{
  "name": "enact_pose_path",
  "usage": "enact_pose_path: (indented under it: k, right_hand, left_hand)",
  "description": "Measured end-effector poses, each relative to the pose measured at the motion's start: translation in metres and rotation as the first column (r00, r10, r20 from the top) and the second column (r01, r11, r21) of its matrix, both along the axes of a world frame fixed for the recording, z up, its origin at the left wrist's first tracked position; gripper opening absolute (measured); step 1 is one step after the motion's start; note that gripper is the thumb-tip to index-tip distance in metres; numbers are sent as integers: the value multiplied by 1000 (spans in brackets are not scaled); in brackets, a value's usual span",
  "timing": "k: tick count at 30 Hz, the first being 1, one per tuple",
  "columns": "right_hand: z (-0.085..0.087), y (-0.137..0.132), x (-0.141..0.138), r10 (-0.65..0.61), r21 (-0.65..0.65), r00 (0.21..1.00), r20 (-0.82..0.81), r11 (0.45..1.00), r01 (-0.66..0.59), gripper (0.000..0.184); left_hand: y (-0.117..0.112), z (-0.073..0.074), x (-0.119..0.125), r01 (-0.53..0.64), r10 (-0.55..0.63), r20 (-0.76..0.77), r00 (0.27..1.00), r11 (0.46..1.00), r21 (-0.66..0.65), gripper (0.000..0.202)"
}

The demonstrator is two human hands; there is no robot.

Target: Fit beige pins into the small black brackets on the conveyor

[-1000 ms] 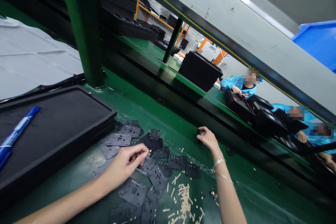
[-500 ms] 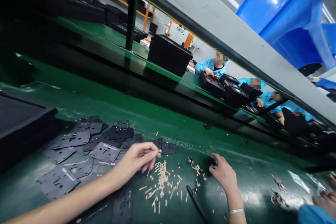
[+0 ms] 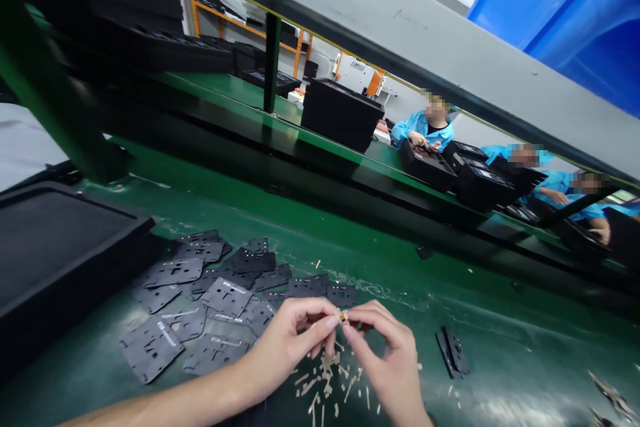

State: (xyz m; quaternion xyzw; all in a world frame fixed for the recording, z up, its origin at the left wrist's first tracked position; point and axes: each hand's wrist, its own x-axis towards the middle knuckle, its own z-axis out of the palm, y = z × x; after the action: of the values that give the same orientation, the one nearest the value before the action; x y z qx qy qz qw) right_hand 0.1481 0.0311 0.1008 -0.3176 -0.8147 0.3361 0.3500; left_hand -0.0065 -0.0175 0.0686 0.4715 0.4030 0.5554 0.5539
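My left hand (image 3: 293, 340) and my right hand (image 3: 387, 357) meet low in the middle of the view, fingertips pinched together on one tiny tan strip (image 3: 342, 315). Below them a scatter of several small tan strips (image 3: 327, 383) lies on the green bench (image 3: 480, 340). To the left lies a spread of flat dark grey punched plates (image 3: 200, 300). A single small black part (image 3: 453, 351) rests on the bench to the right of my right hand.
A black tray (image 3: 55, 247) sits at the left edge. A green post (image 3: 50, 100) rises behind it. Beyond a raised green conveyor (image 3: 300, 140) stand black boxes, and people in blue coats work there. A blue bin (image 3: 575, 20) hangs upper right.
My right hand left the bench and came up to my left, and both now pinch the small strip. The view swung back to the left, showing the black tray again.
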Motion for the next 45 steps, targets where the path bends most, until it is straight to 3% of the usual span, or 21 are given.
enact_pose_path:
  k: [6, 10, 13, 15, 17, 27, 37, 43, 45]
  right_hand:
    - [-8, 2, -1, 0, 170, 992, -124, 985, 22, 18]
    - [-13, 1, -2, -49, 147, 990, -132, 987, 68, 15]
    - [-16, 0, -2, -112, 64, 983, -148, 990, 122, 11]
    - [-17, -1, -3, -107, 23, 981, -161, 993, 112, 10]
    - [-17, -2, -4, -76, -9, 983, -168, 997, 76, 10]
    - [-20, -3, -5, -49, -96, 990, -131, 995, 36, 10]
    - [-17, 1, -6, -41, -161, 994, -105, 987, 24, 8]
    - [-16, 1, -4, -38, -168, 993, -109, 986, 20, 9]
    - [-16, 4, -2, -73, -165, 988, -133, 985, 51, 8]
  left_hand:
    - [2, 6, -2, -62, 69, -158, 985, 997, 50, 31]
    - [1, 8, -2, -106, 129, -295, 947, 990, 94, 23]
    - [-2, 6, -3, -170, 316, -441, 840, 925, 339, 16]
    - [-2, 3, -3, -110, 384, -501, 776, 864, 491, 18]
    - [-3, 2, -3, -53, 386, -537, 750, 844, 533, 19]
    - [-5, 3, -1, -13, 284, -532, 797, 890, 455, 22]
    - [-5, 7, -3, 14, 130, -486, 864, 959, 282, 27]
    - [-6, 9, -3, -1, 133, -513, 848, 968, 249, 28]
    - [-2, 8, -4, 2, 146, -585, 798, 969, 245, 27]
